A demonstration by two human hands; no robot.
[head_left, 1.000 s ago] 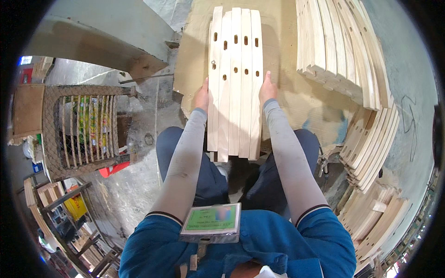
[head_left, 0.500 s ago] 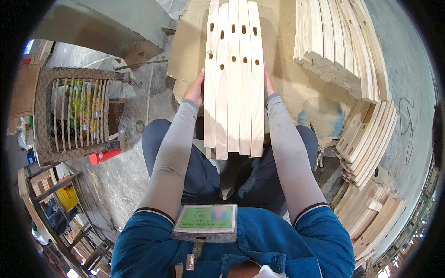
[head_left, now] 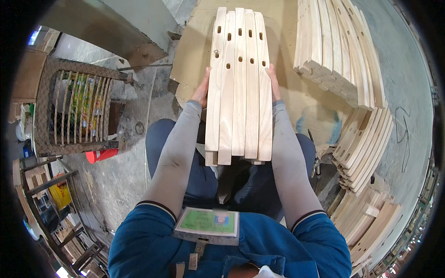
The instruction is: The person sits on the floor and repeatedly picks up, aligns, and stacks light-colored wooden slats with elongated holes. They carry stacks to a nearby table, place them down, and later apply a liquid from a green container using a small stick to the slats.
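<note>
Between my two hands is a stack of pale wooden slats point(head_left: 238, 102), several side by side on top with more layers beneath. Each top slat has two oval slots toward its far end. My left hand point(head_left: 202, 88) presses on the stack's left side, and my right hand point(head_left: 274, 85) presses on its right side. Both hands clamp it from outside; the fingertips underneath are partly hidden. The near ends of the slats are slightly uneven and hang above my lap.
Cardboard point(head_left: 282, 28) covers the floor ahead. Tall piles of similar slotted slats point(head_left: 331, 60) stand at the right, with lower piles point(head_left: 364, 139) nearer me. At the left are a slatted wooden stool-like frame point(head_left: 76, 106), a red object point(head_left: 101, 155) and a grey metal post point(head_left: 116, 28).
The stack between my hands has shifted slightly right and toward me, and its far ends now show fully. Both hands moved along with it.
</note>
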